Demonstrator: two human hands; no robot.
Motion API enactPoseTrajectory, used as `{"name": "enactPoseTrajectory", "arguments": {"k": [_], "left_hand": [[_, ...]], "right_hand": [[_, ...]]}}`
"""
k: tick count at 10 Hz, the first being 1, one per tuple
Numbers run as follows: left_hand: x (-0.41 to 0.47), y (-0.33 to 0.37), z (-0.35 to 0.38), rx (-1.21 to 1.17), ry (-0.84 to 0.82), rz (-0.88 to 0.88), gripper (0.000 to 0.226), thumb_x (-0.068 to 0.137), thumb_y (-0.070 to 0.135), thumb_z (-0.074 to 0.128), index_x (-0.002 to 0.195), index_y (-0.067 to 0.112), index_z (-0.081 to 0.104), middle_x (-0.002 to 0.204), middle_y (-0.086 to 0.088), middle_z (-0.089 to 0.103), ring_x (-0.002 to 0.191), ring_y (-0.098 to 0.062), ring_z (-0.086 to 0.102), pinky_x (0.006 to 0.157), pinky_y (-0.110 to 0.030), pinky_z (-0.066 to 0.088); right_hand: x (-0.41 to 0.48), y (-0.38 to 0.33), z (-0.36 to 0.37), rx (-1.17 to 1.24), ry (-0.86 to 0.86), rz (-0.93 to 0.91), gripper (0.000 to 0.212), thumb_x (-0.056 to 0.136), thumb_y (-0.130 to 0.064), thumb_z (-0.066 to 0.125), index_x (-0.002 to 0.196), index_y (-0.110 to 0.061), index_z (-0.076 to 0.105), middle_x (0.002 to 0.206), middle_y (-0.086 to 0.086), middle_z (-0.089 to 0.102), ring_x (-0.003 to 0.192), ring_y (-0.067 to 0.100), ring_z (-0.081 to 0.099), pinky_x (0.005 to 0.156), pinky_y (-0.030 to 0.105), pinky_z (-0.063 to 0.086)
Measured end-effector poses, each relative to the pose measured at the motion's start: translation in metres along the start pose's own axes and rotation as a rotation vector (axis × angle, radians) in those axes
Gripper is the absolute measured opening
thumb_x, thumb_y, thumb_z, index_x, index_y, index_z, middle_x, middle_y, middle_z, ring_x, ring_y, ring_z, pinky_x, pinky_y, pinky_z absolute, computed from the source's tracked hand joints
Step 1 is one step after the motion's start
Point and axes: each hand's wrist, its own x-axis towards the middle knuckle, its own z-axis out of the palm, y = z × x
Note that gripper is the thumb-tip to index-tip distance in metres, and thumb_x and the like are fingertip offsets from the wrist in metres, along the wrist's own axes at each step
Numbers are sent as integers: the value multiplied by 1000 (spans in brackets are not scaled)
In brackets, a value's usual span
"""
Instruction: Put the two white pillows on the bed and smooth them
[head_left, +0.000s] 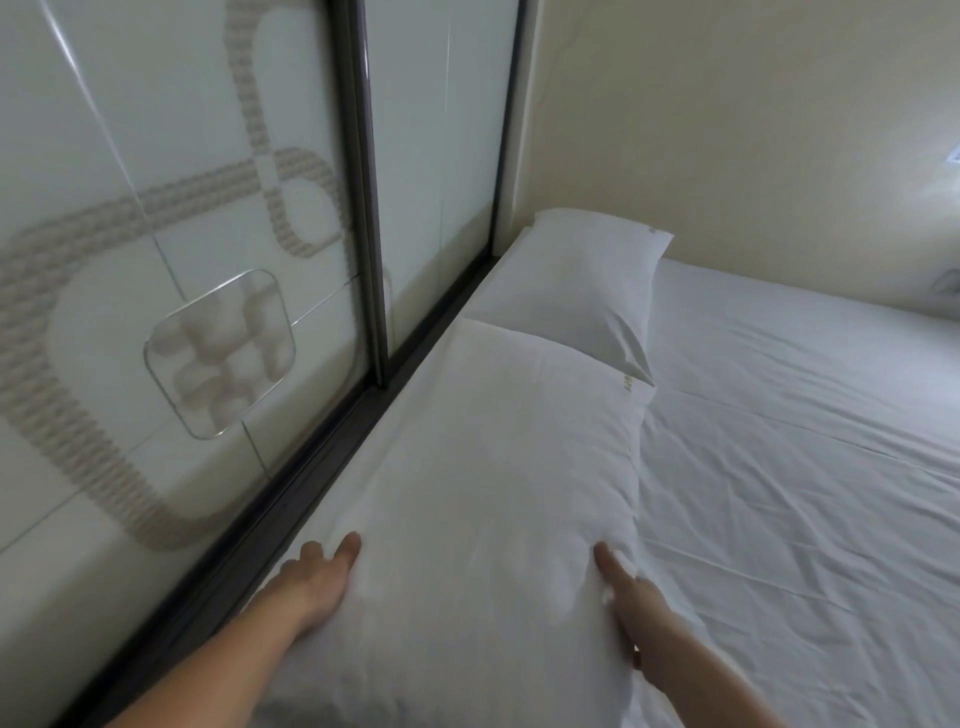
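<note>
- A bed (805, 467) under a creased white sheet runs along a glass sliding door (182, 260) with a dark frame; a cream wall (727, 130) stands behind.
- Nearest, the left hand (317, 569) lies flat on the near pillow (498, 467) at its door-side edge, fingers spread, gripping nothing.
- The right hand (631, 597) presses the opposite edge, fingers extended, partly sunk in the fabric.
- Farther on, the second pillow (576, 286) lies in the corner, its near end overlapping the first.

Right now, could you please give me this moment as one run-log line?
step: smoothing | near pillow: on bed, under both hands | left hand: flat, its left edge | right hand: flat, its right edge | far pillow: placed
</note>
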Motion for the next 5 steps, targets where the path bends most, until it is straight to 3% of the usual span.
{"name": "enactPoseTrajectory", "arguments": {"k": [1, 2, 3, 4, 5], "left_hand": [[-8, 16, -17, 174, 177, 32, 81, 84, 72, 18, 148, 22, 17, 154, -12, 27, 137, -33, 31, 109, -48, 26], [-40, 49, -31, 175, 332, 257, 69, 91, 59, 26, 144, 16, 25, 146, -15, 39, 129, -33, 39, 104, -46, 33], [-91, 84, -41, -31, 203, 446, 61, 93, 51, 35, 143, 17, 30, 145, -10, 38, 128, -28, 41, 102, -43, 36], [-142, 108, -70, -312, 52, 417, 46, 91, 43, 47, 131, 20, 48, 129, -5, 56, 105, -18, 57, 88, -33, 43], [-179, 111, -105, -466, -16, 312, 27, 90, 35, 52, 107, 16, 61, 109, -7, 66, 92, -23, 64, 85, -37, 50]], "right_hand": [[-7, -5, 0, -386, 211, -101, 82, 84, -63, 50, 143, -9, 31, 141, 22, 42, 126, 38, 43, 103, 47, 34], [-44, -23, 16, -737, 312, -465, 75, 88, -57, 44, 148, -19, 20, 151, 13, 29, 137, 33, 30, 108, 47, 29], [-98, -53, 40, -862, 143, -703, 63, 92, -48, 46, 145, -21, 27, 144, 7, 38, 127, 28, 43, 101, 44, 40], [-152, -95, 50, -847, -22, -727, 43, 92, -41, 49, 131, -24, 47, 123, -2, 55, 107, 21, 58, 87, 38, 47], [-191, -130, 47, -833, -84, -635, 30, 90, -36, 48, 116, -26, 57, 106, -8, 61, 93, 16, 61, 74, 32, 41]]}}
